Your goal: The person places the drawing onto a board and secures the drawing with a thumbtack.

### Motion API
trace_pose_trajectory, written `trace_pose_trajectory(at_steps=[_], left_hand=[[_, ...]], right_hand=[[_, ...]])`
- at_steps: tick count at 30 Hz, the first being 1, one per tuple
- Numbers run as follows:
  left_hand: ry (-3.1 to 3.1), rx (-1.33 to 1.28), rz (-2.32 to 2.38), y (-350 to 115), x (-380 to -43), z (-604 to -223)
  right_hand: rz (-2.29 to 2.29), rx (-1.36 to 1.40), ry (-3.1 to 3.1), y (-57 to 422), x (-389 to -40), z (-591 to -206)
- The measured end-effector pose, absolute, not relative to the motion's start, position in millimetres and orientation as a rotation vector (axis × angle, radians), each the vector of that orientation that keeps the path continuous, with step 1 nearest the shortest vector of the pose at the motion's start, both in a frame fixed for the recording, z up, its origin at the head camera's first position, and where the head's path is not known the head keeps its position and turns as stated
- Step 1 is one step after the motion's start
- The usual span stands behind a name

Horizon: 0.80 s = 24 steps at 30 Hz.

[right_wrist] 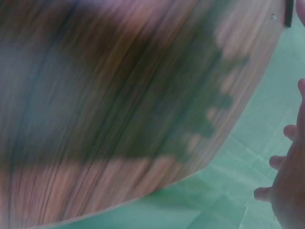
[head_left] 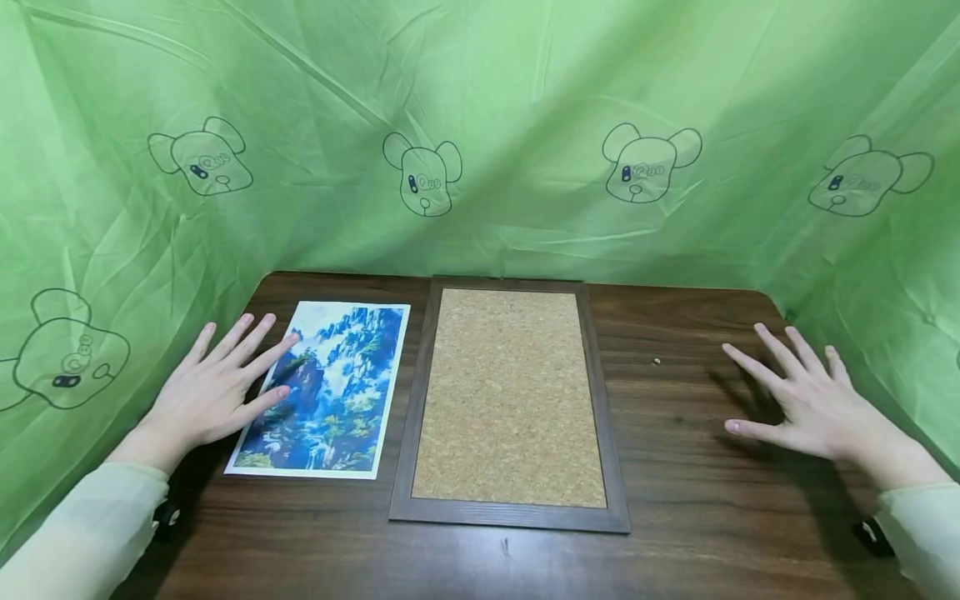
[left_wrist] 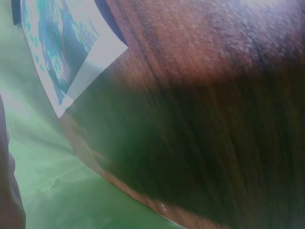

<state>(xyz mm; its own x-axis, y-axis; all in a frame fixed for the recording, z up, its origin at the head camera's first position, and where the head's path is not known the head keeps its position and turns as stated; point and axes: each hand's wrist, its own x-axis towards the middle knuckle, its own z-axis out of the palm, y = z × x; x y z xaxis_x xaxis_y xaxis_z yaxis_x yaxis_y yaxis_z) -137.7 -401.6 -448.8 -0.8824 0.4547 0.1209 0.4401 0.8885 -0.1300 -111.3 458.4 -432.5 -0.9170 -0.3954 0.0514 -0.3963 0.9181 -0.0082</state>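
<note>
My left hand (head_left: 212, 396) has its fingers spread, the fingertips overlapping the left edge of a printed landscape picture (head_left: 322, 392) in the head view. Blue mountains and trees fill that picture inside a white border. To its right lies a cork board (head_left: 510, 400) in a dark wooden frame (head_left: 510, 515). My right hand (head_left: 806, 408) is spread over the right side of the table, holding nothing and casting a shadow below it. Between the board and this hand sits a small shiny pushpin-like object (head_left: 656, 362). The left wrist view shows the picture's near corner (left_wrist: 102, 55).
Everything lies on a dark wood-grain table (head_left: 682, 500) with rounded far corners. A green curtain (head_left: 510, 100) printed with bear heads surrounds its back and sides. Dark wrist straps (head_left: 167, 515) sit at both sleeves.
</note>
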Motion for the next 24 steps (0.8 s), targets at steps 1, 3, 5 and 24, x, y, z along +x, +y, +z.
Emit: trace_pose_trajectory(at_steps=[1, 3, 5, 24], left_hand=[[-2.911, -0.687, 0.147, -401, -138, -449], [-2.918, -0.669, 0.145, -401, -137, -448], [-2.927, -0.647, 0.133, -400, -137, -448], [-2.988, -0.285, -0.452, -384, -141, -446]], right_hand=[[0.050, 0.629, -3.029, 456, -113, -432], [0.113, 0.635, -3.029, 449, -116, -432], [0.196, 0.643, -3.021, 441, -119, -433], [0.948, 0.752, -2.868, 331, -154, -450]])
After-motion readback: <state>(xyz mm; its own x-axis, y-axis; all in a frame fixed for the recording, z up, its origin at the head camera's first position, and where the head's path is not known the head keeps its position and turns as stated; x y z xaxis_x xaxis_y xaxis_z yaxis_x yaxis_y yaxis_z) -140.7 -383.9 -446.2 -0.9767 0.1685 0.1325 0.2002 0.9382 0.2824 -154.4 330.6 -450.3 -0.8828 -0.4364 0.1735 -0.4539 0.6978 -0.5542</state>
